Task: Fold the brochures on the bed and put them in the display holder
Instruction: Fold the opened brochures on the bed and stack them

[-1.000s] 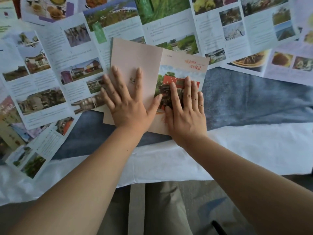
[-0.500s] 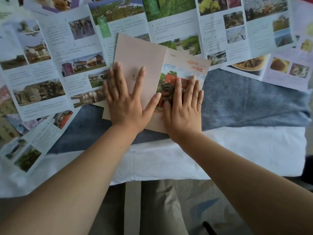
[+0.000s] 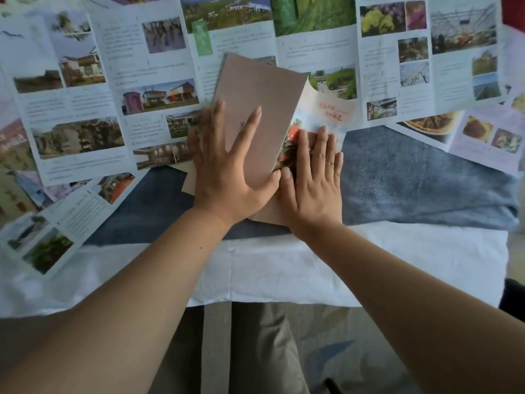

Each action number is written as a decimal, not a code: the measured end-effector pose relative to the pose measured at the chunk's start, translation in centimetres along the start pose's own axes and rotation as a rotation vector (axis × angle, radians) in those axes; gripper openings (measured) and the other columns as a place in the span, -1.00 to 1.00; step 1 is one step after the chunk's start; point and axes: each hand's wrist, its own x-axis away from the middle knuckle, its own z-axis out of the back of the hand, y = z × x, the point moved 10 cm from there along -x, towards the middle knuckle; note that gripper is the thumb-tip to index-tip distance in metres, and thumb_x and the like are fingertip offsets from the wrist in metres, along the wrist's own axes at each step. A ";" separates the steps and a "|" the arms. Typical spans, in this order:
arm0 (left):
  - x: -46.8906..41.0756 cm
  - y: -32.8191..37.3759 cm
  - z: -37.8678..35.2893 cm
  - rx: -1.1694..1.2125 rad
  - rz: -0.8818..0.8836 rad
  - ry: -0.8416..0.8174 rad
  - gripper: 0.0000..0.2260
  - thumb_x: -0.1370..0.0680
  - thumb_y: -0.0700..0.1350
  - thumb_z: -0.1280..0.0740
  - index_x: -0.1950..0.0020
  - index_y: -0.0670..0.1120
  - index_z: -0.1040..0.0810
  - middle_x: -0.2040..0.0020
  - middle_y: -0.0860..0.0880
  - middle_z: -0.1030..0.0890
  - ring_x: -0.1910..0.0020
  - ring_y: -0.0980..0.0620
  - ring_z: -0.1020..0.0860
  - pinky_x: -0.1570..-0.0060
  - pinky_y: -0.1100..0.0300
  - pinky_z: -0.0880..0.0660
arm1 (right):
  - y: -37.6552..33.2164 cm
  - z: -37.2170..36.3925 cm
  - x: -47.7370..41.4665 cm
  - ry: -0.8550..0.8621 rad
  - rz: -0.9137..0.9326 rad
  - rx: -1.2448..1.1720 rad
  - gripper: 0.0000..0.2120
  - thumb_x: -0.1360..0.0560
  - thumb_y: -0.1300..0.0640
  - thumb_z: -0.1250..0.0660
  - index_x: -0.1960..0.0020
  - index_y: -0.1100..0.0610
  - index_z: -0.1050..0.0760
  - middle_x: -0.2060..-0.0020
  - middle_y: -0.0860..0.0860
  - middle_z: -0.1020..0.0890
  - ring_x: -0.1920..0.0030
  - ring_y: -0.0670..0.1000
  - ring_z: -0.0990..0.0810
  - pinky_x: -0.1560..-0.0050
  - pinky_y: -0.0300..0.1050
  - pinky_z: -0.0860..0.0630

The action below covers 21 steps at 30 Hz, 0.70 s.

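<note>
My left hand (image 3: 227, 169) has just swung the pink brochure (image 3: 255, 109) panel over toward my right hand (image 3: 312, 177), both spread flat on it on the bed (image 3: 412, 177); final fold nearly closed.

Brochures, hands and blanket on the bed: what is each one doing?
Pinkish-tan brochure: half folded, pink panel lifted off the picture panel.
Left hand: flat, open, on the pink panel.
Right hand: flat, open, pressing the picture panel.
Large white photo brochures: unfolded, spread out.
Blue-grey blanket: lying flat.
</note>
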 end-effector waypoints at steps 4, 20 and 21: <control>0.2 0.2 0.9 0.152 0.006 -0.056 -0.25 -0.49 0.22 -0.29 -0.65 0.08 -0.17 -0.66 -0.23 -0.09 -0.66 -0.26 0.02 -0.55 -0.36 0.10 | -3.0 -0.4 -0.5 -0.052 0.107 -0.069 -0.33 -0.64 -0.13 0.19 -0.67 0.16 0.11 -0.66 0.18 0.11 -0.65 0.17 0.20 -0.62 0.13 0.25; 1.1 -5.8 14.6 0.266 0.119 0.196 -0.53 -0.68 -0.21 -0.04 -0.60 -0.27 -0.24 -0.59 -0.21 -0.30 -0.60 -0.16 -0.27 -0.53 0.22 -0.18 | -16.8 -3.1 -2.2 -0.135 0.298 -0.140 -0.40 -0.69 -0.16 0.20 -0.68 -0.01 0.17 -0.67 0.07 0.13 -0.65 0.04 0.22 -0.63 0.06 0.24; 1.2 -6.6 14.9 0.234 0.125 0.200 -0.50 -0.66 -0.19 -0.03 -0.60 -0.28 -0.23 -0.59 -0.22 -0.31 -0.59 -0.17 -0.29 -0.51 0.21 -0.20 | -17.2 -3.5 -2.3 -0.137 0.299 -0.132 -0.39 -0.69 -0.17 0.19 -0.68 -0.01 0.17 -0.67 0.06 0.14 -0.65 0.04 0.22 -0.63 0.07 0.22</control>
